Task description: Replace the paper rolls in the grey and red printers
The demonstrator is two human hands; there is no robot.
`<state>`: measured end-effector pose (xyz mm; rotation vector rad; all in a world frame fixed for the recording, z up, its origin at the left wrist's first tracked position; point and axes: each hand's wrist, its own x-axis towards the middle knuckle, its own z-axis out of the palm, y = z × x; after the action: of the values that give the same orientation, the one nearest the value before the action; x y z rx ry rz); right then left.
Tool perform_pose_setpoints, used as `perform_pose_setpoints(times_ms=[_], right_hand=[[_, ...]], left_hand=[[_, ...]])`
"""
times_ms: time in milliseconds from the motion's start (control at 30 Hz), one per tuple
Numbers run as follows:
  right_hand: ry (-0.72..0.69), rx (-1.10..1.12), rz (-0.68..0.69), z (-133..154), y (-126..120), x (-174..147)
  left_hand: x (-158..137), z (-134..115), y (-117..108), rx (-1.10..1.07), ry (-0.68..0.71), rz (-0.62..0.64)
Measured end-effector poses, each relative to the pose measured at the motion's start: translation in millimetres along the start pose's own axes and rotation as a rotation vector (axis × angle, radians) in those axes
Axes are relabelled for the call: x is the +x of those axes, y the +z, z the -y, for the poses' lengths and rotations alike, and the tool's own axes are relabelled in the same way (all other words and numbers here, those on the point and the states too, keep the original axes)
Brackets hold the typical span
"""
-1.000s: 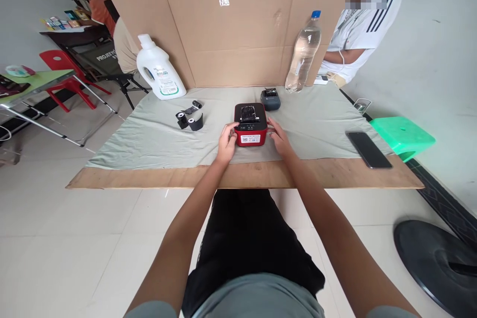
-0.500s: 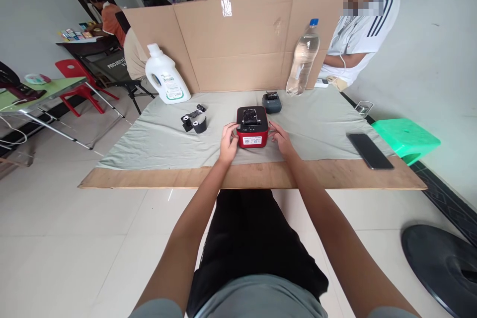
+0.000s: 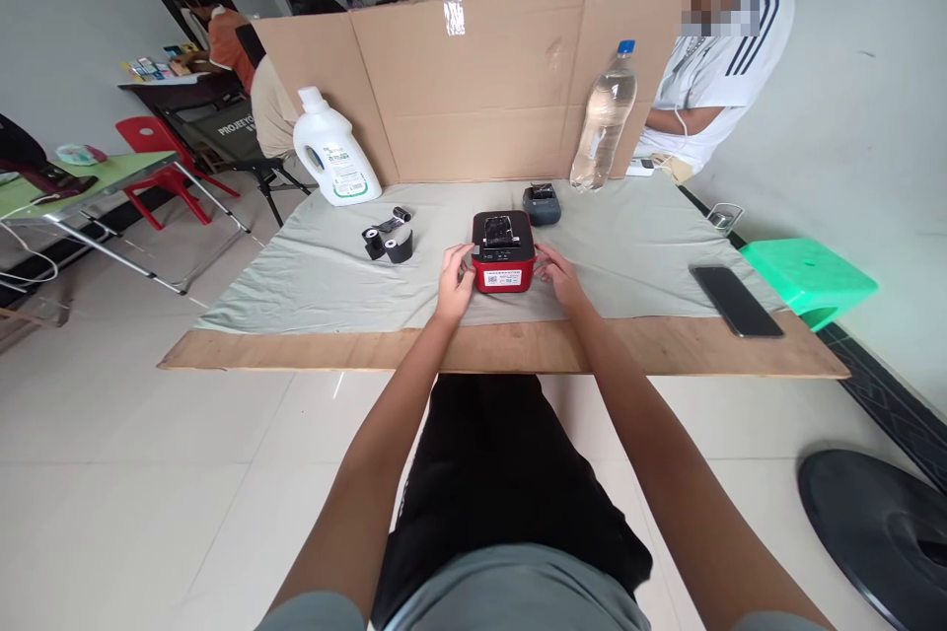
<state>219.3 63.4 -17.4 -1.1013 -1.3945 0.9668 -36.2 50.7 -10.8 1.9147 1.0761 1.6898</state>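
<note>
A red and black box-shaped device, looking like a small label printer (image 3: pixel 503 266), rests on the grey cloth in front of me. A white label is on its front and black film lies on its top. My left hand (image 3: pixel 455 284) is at its left side, fingers apart, the fingertips touching or nearly touching the edge. On the opposite side my right hand (image 3: pixel 560 276) has its fingers spread, the tips close against the casing; whether they press on it I cannot tell. Behind it stands a smaller dark grey device (image 3: pixel 542 204) with a black top.
Black ribbon rolls (image 3: pixel 392 239) lie to the left, below a white detergent bottle (image 3: pixel 336 153). A water bottle (image 3: pixel 605 118) leans against the cardboard screen (image 3: pixel 473 89). At the right lies a phone (image 3: pixel 735 300); beyond the table is a green stool (image 3: pixel 810 271). A person (image 3: pixel 710 89) sits behind the screen.
The camera view has shifted very slightly. Both hands and the red device keep their places relative to each other.
</note>
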Motion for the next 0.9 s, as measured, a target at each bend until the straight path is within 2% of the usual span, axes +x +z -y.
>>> perform_pose_setpoints(times_ms=[233,633,900], right_hand=[[0.015,0.025,-0.015,3,0,-1],[0.016,0.009,-0.005,1,0,3],[0.014,-0.024,0.006,0,0,4]], left_hand=[[0,-4,-1,0.002,-0.034,-0.02],[0,-13,-4,0.064,0.027,-0.057],[-1,-16,-7,0.093,0.119,0.049]])
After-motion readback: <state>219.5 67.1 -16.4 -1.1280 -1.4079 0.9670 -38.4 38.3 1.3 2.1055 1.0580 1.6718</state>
